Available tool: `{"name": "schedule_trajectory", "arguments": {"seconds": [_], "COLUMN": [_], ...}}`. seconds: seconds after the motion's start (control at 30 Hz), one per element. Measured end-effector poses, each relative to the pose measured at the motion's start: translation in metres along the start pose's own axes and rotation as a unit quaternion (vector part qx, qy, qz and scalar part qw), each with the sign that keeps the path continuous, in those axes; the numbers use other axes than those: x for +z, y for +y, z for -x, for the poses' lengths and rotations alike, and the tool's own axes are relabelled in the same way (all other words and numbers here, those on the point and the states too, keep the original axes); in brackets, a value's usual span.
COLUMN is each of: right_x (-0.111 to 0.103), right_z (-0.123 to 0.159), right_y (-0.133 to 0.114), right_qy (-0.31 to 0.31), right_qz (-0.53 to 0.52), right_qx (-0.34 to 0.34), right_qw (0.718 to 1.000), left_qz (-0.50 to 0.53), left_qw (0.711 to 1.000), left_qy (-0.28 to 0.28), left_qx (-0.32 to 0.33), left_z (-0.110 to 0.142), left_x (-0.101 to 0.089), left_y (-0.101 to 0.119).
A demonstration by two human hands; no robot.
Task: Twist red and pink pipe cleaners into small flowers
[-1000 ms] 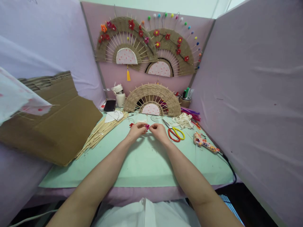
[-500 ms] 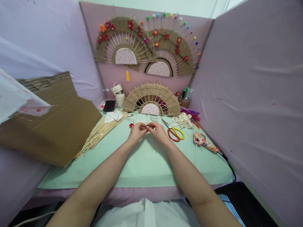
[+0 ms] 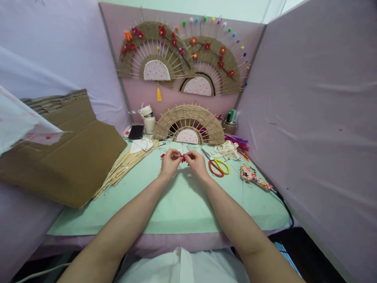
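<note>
Pinching that small magenta piece [image 3: 183, 158] from both sides makes sense to me, since it looks too tiny and soft to steady any other way. It's held over the far half of the table [image 3: 182, 208], right in front of you, between your left hand [image 3: 170, 163] and your right hand [image 3: 197, 163]. The fingers of each look closed at the tips on it, thumb against forefinger, barely any gap; what the tucked ones are doing, I can't tell. My guess is one side braces while the other works it, but which is which doesn't show.

Just left of your left hand a red piece [image 3: 162, 156] peeks out, partly hidden. The scissors [image 3: 218, 166] lie near your right hand, handles toward you, probably for a quick grab. Farther right, the glue gun [image 3: 255, 177] rests with its cord [image 3: 287, 205] trailing off the table's side, which likely spares you a tangle. Behind it all, the woven fan [image 3: 188, 114] stands facing you, maybe to be easily seen, and the thin sticks [image 3: 123, 165] lie bundled off left, out of your way.
</note>
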State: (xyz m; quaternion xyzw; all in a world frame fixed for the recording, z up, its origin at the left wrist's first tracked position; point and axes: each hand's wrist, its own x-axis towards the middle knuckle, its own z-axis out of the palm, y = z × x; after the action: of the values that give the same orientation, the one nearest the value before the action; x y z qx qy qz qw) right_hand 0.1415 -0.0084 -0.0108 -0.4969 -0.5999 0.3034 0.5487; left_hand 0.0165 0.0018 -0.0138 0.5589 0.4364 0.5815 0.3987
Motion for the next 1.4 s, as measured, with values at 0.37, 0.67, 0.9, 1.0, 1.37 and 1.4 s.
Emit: {"name": "schedule_trajectory", "arguments": {"seconds": [0.37, 0.67, 0.9, 1.0, 1.37, 1.4], "right_x": [-0.002, -0.013, -0.012, -0.012, -0.016, -0.017], "right_z": [0.001, -0.002, 0.004, 0.005, 0.005, 0.004], "right_y": [-0.002, -0.015, -0.020, -0.021, -0.026, -0.025], "right_qy": [0.015, -0.005, -0.030, -0.013, -0.022, -0.048], "right_qz": [0.054, 0.011, 0.045, 0.062, 0.081, 0.042], "right_qx": [-0.056, -0.044, -0.174, -0.215, -0.133, -0.086], "right_qw": [0.997, 0.999, 0.983, 0.975, 0.988, 0.994], "left_qz": [-0.023, 0.226, 0.334, 0.341, 0.314, 0.300], "left_qw": [0.998, 0.952, 0.909, 0.901, 0.886, 0.892], "left_qy": [-0.055, -0.100, -0.143, -0.183, -0.287, -0.286], "left_qx": [-0.003, -0.181, -0.205, -0.196, -0.182, -0.180], "left_z": [-0.001, -0.009, -0.012, -0.011, -0.013, -0.013], "left_x": [-0.002, -0.016, -0.024, -0.026, -0.030, -0.031], "left_y": [-0.001, 0.008, 0.015, 0.016, 0.006, 0.006]}}
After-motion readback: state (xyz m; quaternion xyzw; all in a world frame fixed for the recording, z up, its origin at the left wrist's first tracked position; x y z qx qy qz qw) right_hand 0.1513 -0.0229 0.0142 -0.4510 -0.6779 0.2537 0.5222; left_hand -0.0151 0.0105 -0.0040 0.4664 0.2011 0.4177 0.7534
